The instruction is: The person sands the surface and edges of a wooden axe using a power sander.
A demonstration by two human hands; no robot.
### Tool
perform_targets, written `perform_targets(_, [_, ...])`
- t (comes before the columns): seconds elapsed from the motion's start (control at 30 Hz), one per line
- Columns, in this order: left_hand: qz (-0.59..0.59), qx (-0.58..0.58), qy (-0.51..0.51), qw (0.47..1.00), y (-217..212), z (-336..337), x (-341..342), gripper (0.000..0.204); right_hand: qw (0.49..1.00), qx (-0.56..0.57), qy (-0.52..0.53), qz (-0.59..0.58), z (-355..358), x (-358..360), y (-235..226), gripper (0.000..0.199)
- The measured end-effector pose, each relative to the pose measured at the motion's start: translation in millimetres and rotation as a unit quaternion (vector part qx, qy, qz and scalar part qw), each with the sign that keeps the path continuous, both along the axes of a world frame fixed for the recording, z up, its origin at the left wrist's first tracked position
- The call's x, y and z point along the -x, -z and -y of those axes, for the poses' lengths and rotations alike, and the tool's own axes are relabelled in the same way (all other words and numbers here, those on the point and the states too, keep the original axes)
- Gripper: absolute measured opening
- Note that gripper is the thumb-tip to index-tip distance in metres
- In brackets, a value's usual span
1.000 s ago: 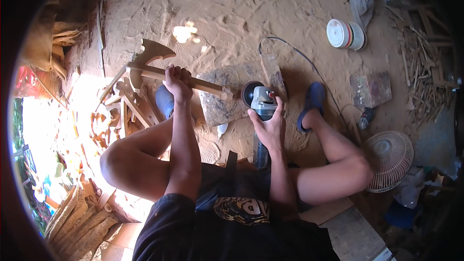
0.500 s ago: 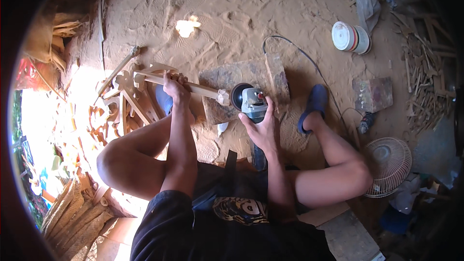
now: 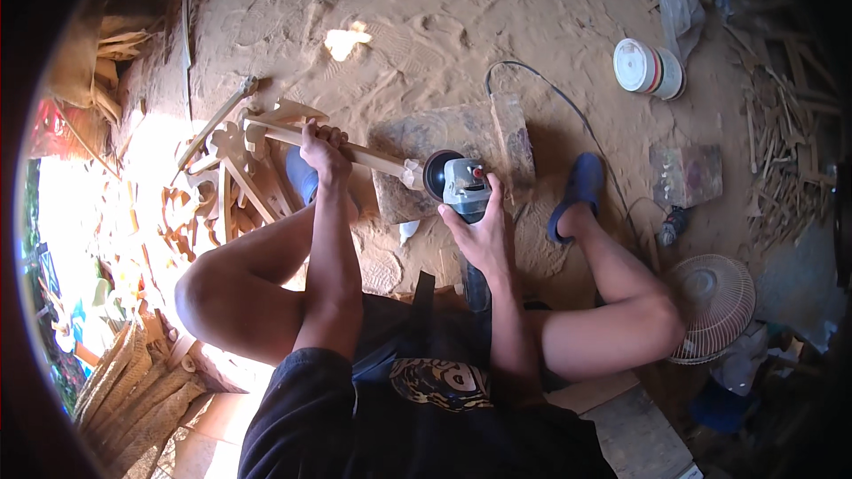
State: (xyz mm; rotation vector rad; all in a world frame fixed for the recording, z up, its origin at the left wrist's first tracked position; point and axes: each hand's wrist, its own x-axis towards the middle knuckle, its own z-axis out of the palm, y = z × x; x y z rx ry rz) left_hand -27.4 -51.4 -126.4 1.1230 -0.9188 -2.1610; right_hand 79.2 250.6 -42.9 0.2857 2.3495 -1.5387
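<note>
Rolled wooden axe (image 3: 377, 160) in clenched left hand (image 3: 324, 147); gripped grinder (image 3: 463, 183) in right hand (image 3: 484, 235) over block (image 3: 453, 129), perhaps wooden, on sand (image 3: 426, 22).

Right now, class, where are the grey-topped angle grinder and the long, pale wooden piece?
Grey-topped angle grinder (image 3: 463, 183): head view, on its grey gear housing.
Long, pale wooden piece (image 3: 377, 160): head view, on its straight shaft.
</note>
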Motion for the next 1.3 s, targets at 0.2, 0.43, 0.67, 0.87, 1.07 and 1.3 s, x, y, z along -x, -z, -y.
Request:
perform_targets(0.2, [0.042,0.025,-0.039,0.998,0.4,-0.5,1.5,0.02,0.998,-0.017,0.038,-0.049,2.2,-5.3,-6.1,0.101])
perform_targets(0.43, [0.214,0.077,-0.123,0.966,10.7,-1.5,7.5,0.03,0.996,-0.037,0.05,-0.06,-7.3,0.3,-17.9,0.096])
perform_targets(0.67, [0.325,0.122,-0.101,0.932,16.0,-7.1,31.2,0.04,0.998,-0.023,0.044,-0.05,-4.8,1.4,-12.1,0.096])
perform_targets(0.87, [0.314,0.138,-0.112,0.933,29.1,10.7,26.2,0.04,1.0,-0.02,0.009,0.001,1.4,6.4,-14.8,0.098])
perform_targets(1.07, [0.274,0.115,-0.091,0.95,26.8,-2.8,26.9,0.03,0.998,-0.052,0.026,-0.04,-1.7,3.4,8.9,0.1])
perform_targets(1.3, [0.18,0.095,-0.026,0.979,41.2,6.4,39.3,0.018,0.997,-0.031,0.026,-0.061,1.7,1.2,-9.9,0.098])
